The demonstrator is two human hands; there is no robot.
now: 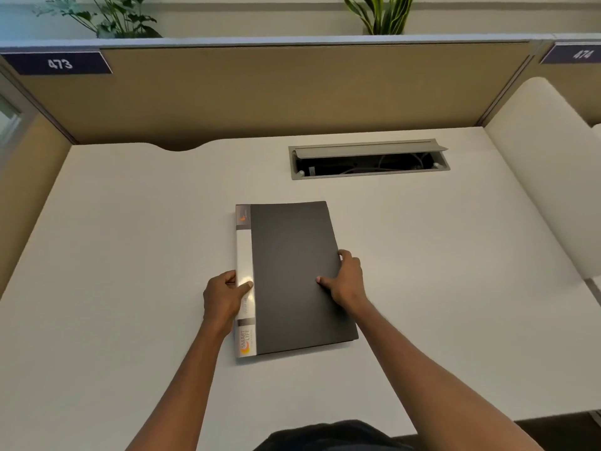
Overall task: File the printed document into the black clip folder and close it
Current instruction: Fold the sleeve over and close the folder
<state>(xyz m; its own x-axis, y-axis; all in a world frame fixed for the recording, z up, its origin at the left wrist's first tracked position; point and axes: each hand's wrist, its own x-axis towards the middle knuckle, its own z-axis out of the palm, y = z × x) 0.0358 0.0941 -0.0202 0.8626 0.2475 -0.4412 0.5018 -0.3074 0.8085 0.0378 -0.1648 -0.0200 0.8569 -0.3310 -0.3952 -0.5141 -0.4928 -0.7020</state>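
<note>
The black clip folder [292, 271] lies closed and flat on the white desk [130, 255], its spine to the left with a white label strip. My left hand [222, 297] grips the spine edge, thumb on top of the label. My right hand [346, 281] holds the folder's right edge, thumb pressed on the cover. No printed document is visible; whether it lies inside the folder I cannot tell.
An open cable tray [369, 159] is cut into the desk behind the folder. Tan partition panels [276, 92] wall the desk at the back and left, with plants above. A white rounded divider [546, 177] stands at the right.
</note>
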